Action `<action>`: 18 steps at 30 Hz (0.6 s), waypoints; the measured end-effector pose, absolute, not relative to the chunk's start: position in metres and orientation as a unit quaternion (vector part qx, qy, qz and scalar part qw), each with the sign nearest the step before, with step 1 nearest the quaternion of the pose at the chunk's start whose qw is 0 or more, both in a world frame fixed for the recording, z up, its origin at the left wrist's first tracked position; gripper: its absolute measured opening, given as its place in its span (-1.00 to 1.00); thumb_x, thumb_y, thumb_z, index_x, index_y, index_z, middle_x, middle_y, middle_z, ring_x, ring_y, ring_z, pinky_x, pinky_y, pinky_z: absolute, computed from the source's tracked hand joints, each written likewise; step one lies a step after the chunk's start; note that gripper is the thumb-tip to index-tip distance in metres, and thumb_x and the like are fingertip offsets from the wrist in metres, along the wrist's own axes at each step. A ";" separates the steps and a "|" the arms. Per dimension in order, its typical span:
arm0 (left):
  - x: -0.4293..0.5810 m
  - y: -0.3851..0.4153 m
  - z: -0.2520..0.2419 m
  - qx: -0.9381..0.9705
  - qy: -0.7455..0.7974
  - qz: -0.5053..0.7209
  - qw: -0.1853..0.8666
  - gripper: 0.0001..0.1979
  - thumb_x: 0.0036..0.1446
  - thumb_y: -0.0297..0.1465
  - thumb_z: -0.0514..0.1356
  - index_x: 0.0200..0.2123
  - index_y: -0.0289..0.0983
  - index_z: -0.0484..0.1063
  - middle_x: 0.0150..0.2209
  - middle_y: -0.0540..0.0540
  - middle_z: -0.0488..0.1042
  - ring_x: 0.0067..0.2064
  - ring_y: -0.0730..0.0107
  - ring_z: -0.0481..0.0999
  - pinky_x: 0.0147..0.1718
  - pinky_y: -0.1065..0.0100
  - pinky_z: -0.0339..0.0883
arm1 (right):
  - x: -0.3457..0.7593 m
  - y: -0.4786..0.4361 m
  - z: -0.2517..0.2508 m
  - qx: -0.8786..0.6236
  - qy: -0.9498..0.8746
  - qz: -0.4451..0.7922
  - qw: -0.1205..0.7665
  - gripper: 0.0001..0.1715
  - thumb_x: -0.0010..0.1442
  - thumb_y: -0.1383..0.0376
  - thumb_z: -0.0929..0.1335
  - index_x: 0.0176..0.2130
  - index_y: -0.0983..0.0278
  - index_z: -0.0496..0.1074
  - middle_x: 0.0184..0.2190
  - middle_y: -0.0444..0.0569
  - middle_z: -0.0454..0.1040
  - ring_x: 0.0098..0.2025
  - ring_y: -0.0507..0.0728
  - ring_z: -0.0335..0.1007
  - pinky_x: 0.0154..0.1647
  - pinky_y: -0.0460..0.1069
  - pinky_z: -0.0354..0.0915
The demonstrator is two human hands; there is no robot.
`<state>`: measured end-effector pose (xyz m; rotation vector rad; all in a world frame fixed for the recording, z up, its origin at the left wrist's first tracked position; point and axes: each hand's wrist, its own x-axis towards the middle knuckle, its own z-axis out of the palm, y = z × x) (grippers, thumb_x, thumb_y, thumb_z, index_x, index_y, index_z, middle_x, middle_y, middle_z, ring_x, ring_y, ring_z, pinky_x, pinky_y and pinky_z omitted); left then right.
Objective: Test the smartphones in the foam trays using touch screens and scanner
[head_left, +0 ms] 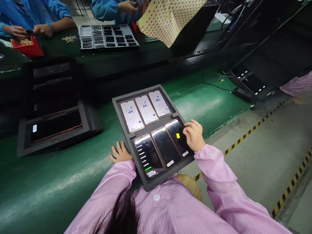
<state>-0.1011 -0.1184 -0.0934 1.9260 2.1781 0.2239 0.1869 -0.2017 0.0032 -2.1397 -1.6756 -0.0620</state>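
A dark foam tray (pixel 118 101) lies in front of me on the green belt and holds several phones in two rows. The far row shows white screens (pixel 146 109). The near row has dark screens; the right one (pixel 175 134) shows a yellow mark. My right hand (pixel 194 135) rests on that phone's right edge, fingers curled, index fingertip near the screen. My left hand (pixel 120 152) lies flat on the belt against the tray's left edge, fingers spread, holding nothing.
A second black tray (pixel 56 130) with one dark phone lies to the left. Across the belt, people in blue sleeves (pixel 44 14) work beside a red box (pixel 28 47) and a grey tray of parts (pixel 107 36). A dotted sheet (pixel 168 18) hangs above. Black equipment (pixel 255 81) stands at right.
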 end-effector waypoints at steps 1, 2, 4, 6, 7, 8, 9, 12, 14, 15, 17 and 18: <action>-0.101 -0.119 -0.092 0.657 0.742 0.076 0.113 -0.52 0.15 -0.32 -0.13 0.15 -0.23 0.15 0.24 -0.18 0.09 0.26 0.05 -0.04 0.13 -0.15 -0.20 | 0.187 -0.204 0.007 -0.772 -0.595 -0.031 0.223 -0.75 0.13 0.40 0.17 -0.49 0.24 0.34 -0.20 0.02 0.37 0.11 0.26 0.07 0.03 0.28 0.04; -0.100 -0.119 -0.091 0.658 0.741 0.076 0.114 -0.51 0.16 -0.31 -0.14 0.15 -0.23 0.15 0.24 -0.17 0.09 0.26 0.06 -0.04 0.13 -0.14 -0.20 | 0.185 -0.207 0.011 -0.770 -0.595 -0.035 0.228 -0.76 0.13 0.38 0.18 -0.49 0.24 0.34 -0.20 0.02 0.37 0.11 0.26 0.07 0.04 0.26 0.05; -0.099 -0.119 -0.090 0.655 0.743 0.079 0.113 -0.52 0.16 -0.31 -0.14 0.15 -0.21 0.15 0.24 -0.15 0.09 0.26 0.07 -0.04 0.13 -0.12 -0.21 | 0.175 -0.210 0.017 -0.759 -0.616 -0.030 0.210 -0.79 0.15 0.32 0.20 -0.44 0.23 0.38 -0.13 0.03 0.35 0.13 0.28 0.03 0.04 0.27 0.04; -0.098 -0.120 -0.090 0.652 0.746 0.083 0.112 -0.52 0.16 -0.31 -0.14 0.15 -0.19 0.14 0.23 -0.14 0.10 0.26 0.08 -0.05 0.14 -0.12 -0.22 | 0.160 -0.211 0.021 -0.745 -0.648 -0.006 0.160 -0.82 0.12 0.21 0.27 -0.30 0.20 0.42 0.00 0.07 0.29 0.17 0.34 -0.04 0.03 0.34 0.03; -0.098 -0.120 -0.090 0.651 0.746 0.084 0.112 -0.52 0.16 -0.31 -0.14 0.16 -0.19 0.14 0.23 -0.13 0.11 0.27 0.08 -0.05 0.14 -0.11 -0.23 | 0.152 -0.210 0.022 -0.738 -0.662 0.013 0.127 -0.72 0.07 0.14 0.32 -0.21 0.19 0.41 0.07 0.10 0.23 0.19 0.39 -0.08 0.01 0.38 0.01; -0.098 -0.120 -0.090 0.651 0.746 0.084 0.112 -0.51 0.16 -0.30 -0.15 0.16 -0.19 0.14 0.23 -0.13 0.10 0.27 0.08 -0.05 0.14 -0.11 -0.23 | 0.144 -0.208 0.022 -0.733 -0.673 0.034 0.094 -0.55 -0.01 0.08 0.37 -0.11 0.19 0.39 0.13 0.14 0.16 0.20 0.44 -0.12 0.00 0.43 -0.01; -0.098 -0.120 -0.090 0.651 0.746 0.083 0.113 -0.51 0.16 -0.30 -0.15 0.16 -0.20 0.14 0.23 -0.13 0.10 0.27 0.08 -0.05 0.14 -0.11 -0.23 | 0.137 -0.206 0.022 -0.728 -0.680 0.054 0.064 -0.38 -0.09 0.04 0.41 -0.04 0.19 0.35 0.17 0.18 0.10 0.20 0.48 -0.15 -0.01 0.47 -0.04; -0.099 -0.119 -0.092 0.651 0.745 0.084 0.117 -0.52 0.16 -0.31 -0.14 0.15 -0.19 0.15 0.24 -0.14 0.10 0.26 0.07 -0.04 0.13 -0.13 -0.23 | 0.125 -0.199 0.022 -0.725 -0.683 0.085 0.019 -0.17 -0.24 0.03 0.48 0.02 0.21 0.32 0.21 0.21 0.03 0.21 0.54 -0.19 -0.01 0.53 -0.10; -0.100 -0.118 -0.094 0.650 0.746 0.086 0.120 -0.53 0.16 -0.32 -0.13 0.15 -0.17 0.15 0.23 -0.14 0.10 0.26 0.07 -0.03 0.13 -0.15 -0.24 | 0.121 -0.197 0.022 -0.730 -0.678 0.077 0.026 -0.37 -0.17 0.09 0.47 -0.07 0.18 0.41 0.21 0.15 0.06 0.21 0.52 -0.19 0.00 0.52 -0.10; -0.100 -0.118 -0.095 0.649 0.746 0.085 0.121 -0.53 0.16 -0.32 -0.13 0.15 -0.17 0.15 0.23 -0.14 0.10 0.26 0.06 -0.04 0.13 -0.16 -0.25 | 0.120 -0.196 0.021 -0.734 -0.675 0.071 0.038 -0.54 -0.11 0.13 0.45 -0.15 0.17 0.46 0.19 0.10 0.10 0.21 0.50 -0.18 0.00 0.51 -0.09; -0.101 -0.117 -0.095 0.649 0.747 0.079 0.124 -0.52 0.16 -0.31 -0.14 0.15 -0.19 0.15 0.24 -0.13 0.09 0.26 0.05 -0.05 0.13 -0.15 -0.25 | 0.117 -0.196 0.019 -0.742 -0.665 0.057 0.068 -0.87 0.00 0.24 0.38 -0.35 0.17 0.51 0.16 0.01 0.18 0.22 0.46 -0.15 0.00 0.49 -0.08; -0.101 -0.116 -0.095 0.648 0.747 0.074 0.126 -0.52 0.17 -0.30 -0.15 0.15 -0.21 0.15 0.24 -0.13 0.07 0.27 0.05 -0.06 0.14 -0.14 -0.25 | 0.115 -0.196 0.017 -0.744 -0.661 0.052 0.082 -0.89 0.05 0.28 0.34 -0.43 0.18 0.50 0.13 -0.02 0.22 0.22 0.44 -0.14 0.01 0.48 -0.08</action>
